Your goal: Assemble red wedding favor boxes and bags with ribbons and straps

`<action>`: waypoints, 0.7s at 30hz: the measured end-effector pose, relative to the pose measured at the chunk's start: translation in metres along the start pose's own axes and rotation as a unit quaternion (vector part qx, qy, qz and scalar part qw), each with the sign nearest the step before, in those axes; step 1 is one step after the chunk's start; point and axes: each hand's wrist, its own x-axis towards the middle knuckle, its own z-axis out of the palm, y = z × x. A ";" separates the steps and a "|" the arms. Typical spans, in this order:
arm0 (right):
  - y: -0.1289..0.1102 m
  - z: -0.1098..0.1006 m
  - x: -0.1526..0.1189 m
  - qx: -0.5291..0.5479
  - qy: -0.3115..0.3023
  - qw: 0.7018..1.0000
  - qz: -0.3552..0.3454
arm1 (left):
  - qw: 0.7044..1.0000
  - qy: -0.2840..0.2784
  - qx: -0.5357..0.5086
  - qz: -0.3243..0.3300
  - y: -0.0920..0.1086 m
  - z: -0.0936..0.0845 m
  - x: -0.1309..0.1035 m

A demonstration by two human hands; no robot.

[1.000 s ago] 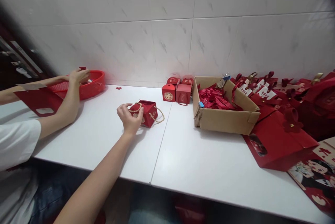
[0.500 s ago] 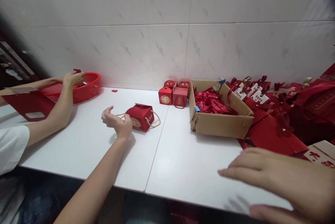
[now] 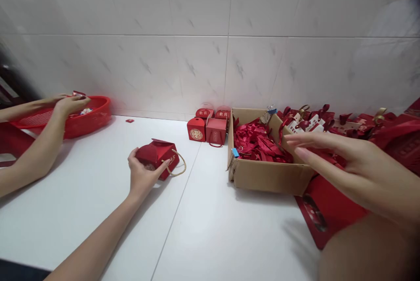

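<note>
My left hand [image 3: 142, 178] is closed around a small red gift box [image 3: 159, 154], fingers at its far left end and thumb along the near side. The box sits tilted, with gold print and a twisted rope handle [image 3: 181, 167]; its top flap stands slightly up. My right hand [image 3: 351, 171] is raised over the right part of the table, holding nothing, its fingers stretched towards the cardboard box [image 3: 274, 178]. Inside that box lies a heap of shiny red ribbons [image 3: 259, 143]. Blue-and-silver binder clips [image 3: 271, 109] grip its edges.
Small red boxes [image 3: 197, 131] stand near the tiled wall. Red bags and cards with ribbon loops [image 3: 318, 119] pile up at the right, above a red folder [image 3: 328, 202]. At left, a co-worker's hands [image 3: 70, 103] hold a small red packet over a red plastic basket [image 3: 95, 119].
My left hand has closed on the gift box and tilted it. My right hand has risen and moved towards the cardboard box. The view has shifted slightly.
</note>
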 end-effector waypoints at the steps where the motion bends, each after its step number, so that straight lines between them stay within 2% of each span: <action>1: 0.005 0.003 0.008 0.002 -0.008 1.000 0.008 | 1.000 -0.013 -0.020 -0.017 0.002 -0.001 0.001; 4: 0.019 0.016 0.030 0.018 -0.038 0.998 0.044 | 0.998 -0.023 -0.049 -0.027 0.007 -0.007 0.004; 6: 0.023 0.028 0.044 0.031 -0.043 0.997 0.064 | 0.994 -0.068 -0.084 -0.005 0.010 -0.012 0.003; 8: 0.024 0.043 0.056 0.041 -0.010 0.996 0.079 | 0.980 -0.167 -0.108 0.017 0.011 -0.013 -0.002; 10: 0.022 0.058 0.064 0.057 0.011 0.995 0.087 | 0.947 -0.303 -0.106 0.032 0.013 -0.008 -0.012; 12: 0.021 0.072 0.069 0.071 -0.032 0.994 0.076 | 0.896 -0.428 -0.106 0.046 0.016 0.004 -0.024; 13: 0.021 0.077 0.070 0.074 -0.074 0.992 0.064 | 0.874 -0.469 -0.112 0.055 0.019 0.012 -0.030; 15: 0.023 0.087 0.073 0.084 -0.146 0.985 0.040 | 0.847 -0.511 -0.124 0.077 0.025 0.029 -0.038; 16: 0.025 0.091 0.074 0.093 -0.162 0.982 0.034 | 0.837 -0.525 -0.128 0.088 0.028 0.038 -0.040; 19: 0.034 0.099 0.079 0.105 -0.152 0.982 0.044 | 0.820 -0.541 -0.161 0.094 0.033 0.056 -0.044; 21: 0.043 0.101 0.081 0.084 -0.151 0.983 0.065 | 0.811 -0.541 -0.205 0.087 0.032 0.061 -0.047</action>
